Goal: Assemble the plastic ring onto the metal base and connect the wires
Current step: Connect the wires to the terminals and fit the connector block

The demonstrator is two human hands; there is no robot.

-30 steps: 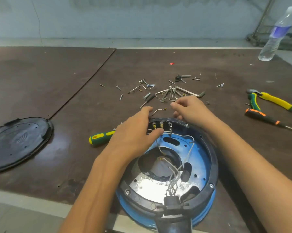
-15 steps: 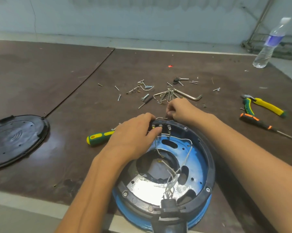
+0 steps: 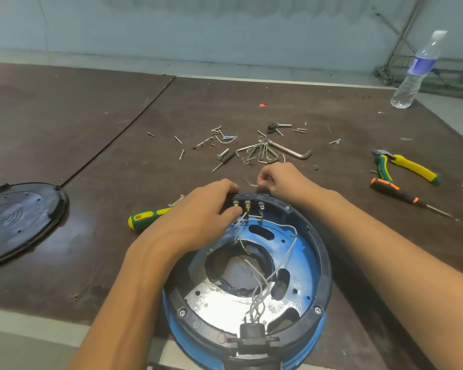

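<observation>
Black ring (image 3: 325, 263) sits screwed on the base (image 3: 299, 252); we judge wiring unfinished. Our left hand (image 3: 198, 217) grips the terminals (image 3: 247, 204), our right hand (image 3: 281, 180) pinches a loose wire (image 3: 249, 182).

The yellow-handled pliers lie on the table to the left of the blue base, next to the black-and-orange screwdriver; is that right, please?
Not quite: the head view shows the pliers to the right of the blue base, next to the black-and-orange screwdriver, on the table.
</observation>
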